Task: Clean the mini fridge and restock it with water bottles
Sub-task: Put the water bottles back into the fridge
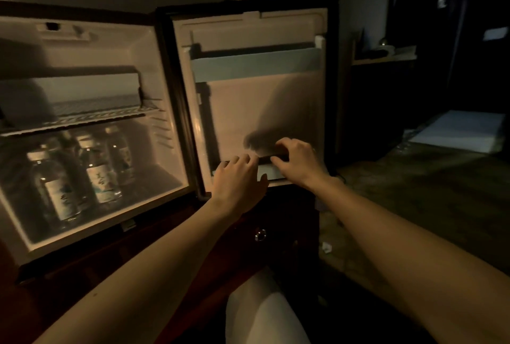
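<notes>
The fridge [91,111] stands wide open in dim light, its door [256,89] swung out to its right. Three or four water bottles [82,169] stand on the fridge floor at the left, under the wire shelf [91,120]. Each carries a pale label with a bluish mark, but the writing is too blurred to read. No brand shows on the fridge itself.

On the inside of the door, a pale blue upper rail [254,66] crosses near the top and a lower rail [265,171] runs along the bottom edge. Both hands are at that lower rail, well to the right of the bottles. The left hand [238,178] lies over the rail's left part, fingers bent over its top edge and thumb stretched out along its front. The right hand [296,160] is just beside it, fingers curled at a dark strip above the rail; whether either hand truly grips the rail cannot be told. The hands cast a shadow on the door panel above them.

Below the door is a dark wooden cabinet with a round metal knob [260,234]. Right of the door the floor looks patterned, with a small white scrap [326,247] on it and a white slab [458,131] farther back.
</notes>
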{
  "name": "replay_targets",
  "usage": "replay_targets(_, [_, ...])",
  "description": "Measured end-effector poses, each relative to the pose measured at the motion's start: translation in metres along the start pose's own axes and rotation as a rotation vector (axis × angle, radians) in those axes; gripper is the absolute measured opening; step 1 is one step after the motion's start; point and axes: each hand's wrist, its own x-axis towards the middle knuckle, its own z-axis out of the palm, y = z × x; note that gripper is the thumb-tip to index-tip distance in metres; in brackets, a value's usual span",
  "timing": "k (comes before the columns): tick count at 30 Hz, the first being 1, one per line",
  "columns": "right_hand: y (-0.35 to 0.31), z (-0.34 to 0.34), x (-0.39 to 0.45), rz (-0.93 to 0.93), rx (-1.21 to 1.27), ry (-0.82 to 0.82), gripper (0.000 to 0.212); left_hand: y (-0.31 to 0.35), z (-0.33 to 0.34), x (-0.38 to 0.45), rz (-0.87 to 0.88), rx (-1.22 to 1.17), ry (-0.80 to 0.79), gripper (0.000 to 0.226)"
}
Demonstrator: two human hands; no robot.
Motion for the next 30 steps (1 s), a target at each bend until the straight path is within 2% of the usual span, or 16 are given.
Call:
replay_targets(10, [0.074,-0.044,0.003,0.182,0.044,0.152,0.037,0.078,0.028,0.037,0.167,-0.056,0.014,0.053])
replay_targets(15, [0.094,-0.057,0.016,0.283,0.154,0.183,0.063,0.098,0.036,0.054,0.204,-0.043,0.022,0.054])
replay_targets(19, [0.105,-0.062,0.023,0.388,0.407,0.138,0.083,0.109,0.043,0.063,0.178,-0.104,0.002,0.054])
replay_targets(21, [0.112,-0.062,0.029,0.422,0.436,0.062,0.077,0.115,0.045,0.067,0.185,-0.111,0.011,0.06])
replay_targets(25, [0.121,-0.055,0.038,0.347,0.505,-0.064,0.045,0.118,0.047,0.07,0.196,-0.09,0.01,0.067])
replay_targets(28, [0.126,-0.05,0.046,0.333,0.617,-0.082,0.042,0.116,0.046,0.07,0.189,-0.083,0.002,0.067])
replay_targets(30, [0.126,-0.051,0.047,0.354,0.646,-0.08,0.047,0.114,0.044,0.069,0.191,-0.084,0.004,0.063])
